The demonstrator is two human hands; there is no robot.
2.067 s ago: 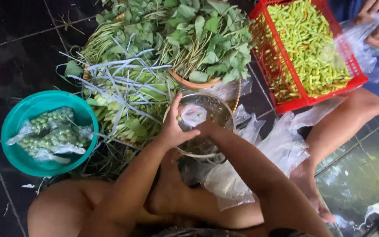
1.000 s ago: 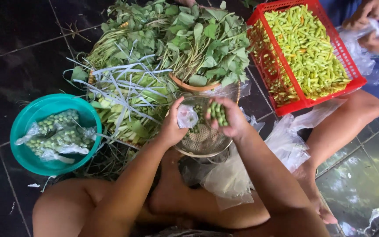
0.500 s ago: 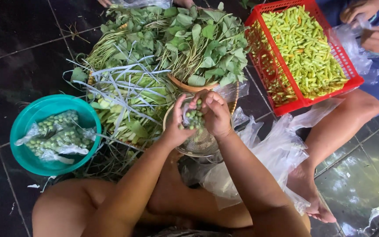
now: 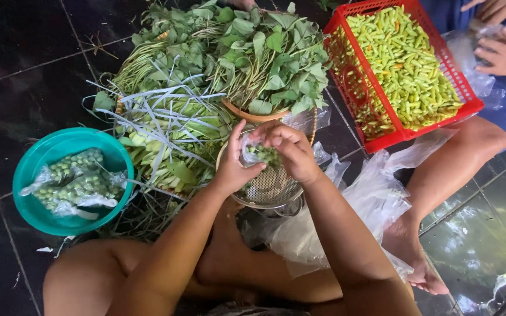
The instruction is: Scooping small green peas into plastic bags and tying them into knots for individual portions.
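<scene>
Your left hand (image 4: 233, 169) grips the edge of a small clear plastic bag (image 4: 252, 153), thumb raised and fingers (image 4: 242, 175) clenched on the film. Your right hand (image 4: 291, 151) is closed around the other side of the same bag, its fingers curled over the opening. The bag holds a cluster of small green chillies (image 4: 265, 154) and sits between both hands, directly above a round metal strainer (image 4: 270, 188).

The strainer rests on the dark tiled floor (image 4: 24, 64) in front of your knees, touching a heap of loose clear plastic bags (image 4: 376, 199) on its right.

To your left, a teal plastic bowl (image 4: 30, 202) contains filled, closed bags of green produce (image 4: 74, 181). Beyond the strainer lies a shallow woven tray (image 4: 253, 112) piled with leafy greens (image 4: 247, 52) and pale strips (image 4: 165, 111).

At upper right, a red plastic crate (image 4: 382, 131) holds green and yellow chillies (image 4: 405, 64). Another person sits just beside it; that person's hand (image 4: 502, 55) rests on clear plastic film, and a bare leg (image 4: 440, 187) extends along the floor.
</scene>
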